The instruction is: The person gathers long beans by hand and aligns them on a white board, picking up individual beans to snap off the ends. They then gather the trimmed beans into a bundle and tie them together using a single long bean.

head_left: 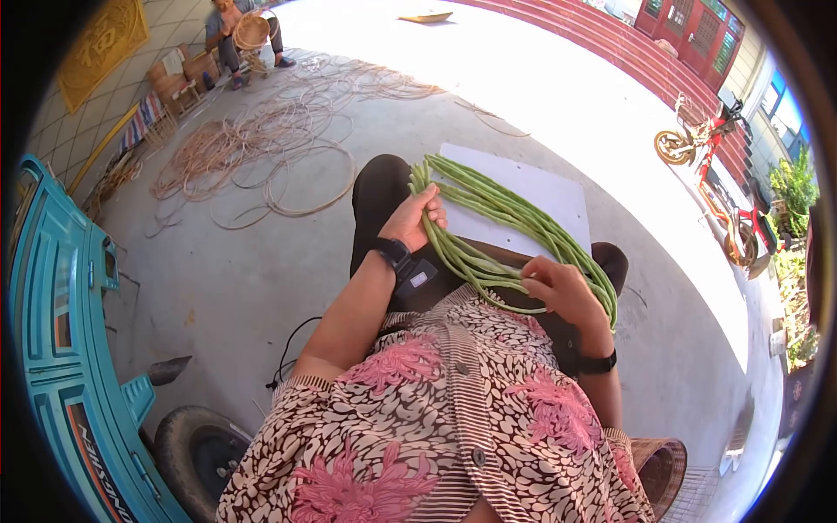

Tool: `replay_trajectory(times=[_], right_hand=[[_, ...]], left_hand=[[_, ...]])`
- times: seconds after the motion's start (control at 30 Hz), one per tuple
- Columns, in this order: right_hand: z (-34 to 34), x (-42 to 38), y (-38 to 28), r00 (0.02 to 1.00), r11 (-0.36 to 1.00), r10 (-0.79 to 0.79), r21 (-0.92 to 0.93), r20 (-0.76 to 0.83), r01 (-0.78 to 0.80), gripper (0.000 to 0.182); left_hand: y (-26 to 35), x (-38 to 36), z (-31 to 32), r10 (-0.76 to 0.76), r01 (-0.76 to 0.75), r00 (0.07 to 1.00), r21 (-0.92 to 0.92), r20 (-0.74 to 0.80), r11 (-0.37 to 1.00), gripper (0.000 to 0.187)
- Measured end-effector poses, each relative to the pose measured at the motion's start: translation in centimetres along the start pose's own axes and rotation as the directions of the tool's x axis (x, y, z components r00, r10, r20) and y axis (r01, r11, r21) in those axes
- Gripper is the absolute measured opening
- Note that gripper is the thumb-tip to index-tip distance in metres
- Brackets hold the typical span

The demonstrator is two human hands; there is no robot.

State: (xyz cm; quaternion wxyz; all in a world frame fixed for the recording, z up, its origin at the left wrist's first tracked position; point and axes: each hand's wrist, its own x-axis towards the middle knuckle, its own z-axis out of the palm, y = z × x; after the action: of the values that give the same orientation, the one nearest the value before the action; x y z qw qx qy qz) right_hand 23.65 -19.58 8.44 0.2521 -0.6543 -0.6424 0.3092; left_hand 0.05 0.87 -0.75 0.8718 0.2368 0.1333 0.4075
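A bundle of long green beans point(523, 209) lies over my lap, bent into a loop. My left hand point(417, 218) is closed around the gathered end of the long beans, near my knee. On the lower strands, my right hand point(562, 292) has its thumb and fingers drawn together, pinching at a bean; the fingertips are partly hidden. The far strands pass beyond the right hand and droop at the right. Under the bundle is a pale flat board point(545, 187).
Loose coils of cane strips point(235, 144) spread over the floor ahead. Another person point(244, 35) sits at the far left holding a woven basket point(251, 31). A teal vehicle point(65, 322) stands at left, a red motorbike point(711, 174) at right. A wicker basket point(663, 466) is beside me.
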Motion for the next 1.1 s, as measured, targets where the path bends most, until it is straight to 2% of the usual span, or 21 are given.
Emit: replay_trajectory(times=[0.17, 0.27, 0.37, 0.4, 0.47, 0.5, 0.6, 0.77, 0.87, 1.0, 1.1], right_hand=[[-3.8, -4.0, 0.4, 0.94, 0.984, 0.115, -0.091, -0.322, -0.152, 0.021], [-5.8, -6.0, 1.1, 0.909, 0.912, 0.22, -0.255, -0.354, -0.32, 0.018], [-5.7, -5.7, 4.2, 0.932, 0.793, 0.018, -0.562, -0.361, -0.233, 0.019], [-5.4, -4.8, 3.6, 0.941, 0.829, -0.064, -0.542, -0.334, -0.136, 0.019], [-4.2, -2.1, 1.5, 0.948, 0.936, -0.04, -0.343, -0.314, -0.075, 0.022], [-3.4, -0.8, 0.9, 0.944, 0.916, -0.116, -0.4, -0.308, -0.018, 0.022], [-0.7, 4.6, 1.2, 0.89, 0.844, -0.326, -0.523, -0.318, 0.122, 0.022], [2.5, 12.1, 3.0, 0.852, 0.803, -0.371, -0.588, -0.369, 0.095, 0.014], [3.4, 13.7, 3.6, 0.864, 0.754, -0.335, -0.657, -0.376, 0.007, 0.01], [2.9, 14.0, 3.6, 0.881, 0.808, -0.271, -0.589, -0.389, -0.011, 0.015], [2.7, 13.8, 3.7, 0.898, 0.816, -0.236, -0.577, -0.37, -0.023, 0.019]], left_hand=[[0.2, -0.9, 1.2, 0.021, -0.021, 0.998, -0.009, -0.056, 1.0, 0.013], [0.1, -0.6, 0.8, 0.034, -0.035, 0.998, -0.01, -0.06, 0.999, 0.015], [0.0, -0.4, 0.7, 0.034, -0.031, 0.992, 0.023, -0.118, 0.999, 0.017], [-0.1, -0.3, 0.9, 0.034, -0.028, 0.988, 0.043, -0.149, 0.999, 0.017], [0.0, -0.6, 1.9, 0.037, -0.02, 0.966, 0.069, -0.256, 0.997, 0.016], [-0.1, -0.7, 2.2, 0.038, -0.013, 0.95, 0.083, -0.309, 0.996, 0.016], [-0.1, -0.4, 1.0, 0.025, -0.009, 0.985, 0.095, -0.173, 0.995, 0.014], [0.0, 0.0, 0.0, -0.038, 0.046, 0.992, 0.061, -0.119, 0.997, 0.01], [0.0, -0.2, 0.3, -0.025, 0.035, 0.993, 0.086, -0.117, 0.996, 0.01], [0.0, -0.4, 0.6, -0.027, 0.037, 0.992, 0.07, -0.126, 0.997, 0.013], [0.0, -0.1, 0.4, -0.002, 0.024, 0.987, 0.136, -0.16, 0.99, 0.014]])
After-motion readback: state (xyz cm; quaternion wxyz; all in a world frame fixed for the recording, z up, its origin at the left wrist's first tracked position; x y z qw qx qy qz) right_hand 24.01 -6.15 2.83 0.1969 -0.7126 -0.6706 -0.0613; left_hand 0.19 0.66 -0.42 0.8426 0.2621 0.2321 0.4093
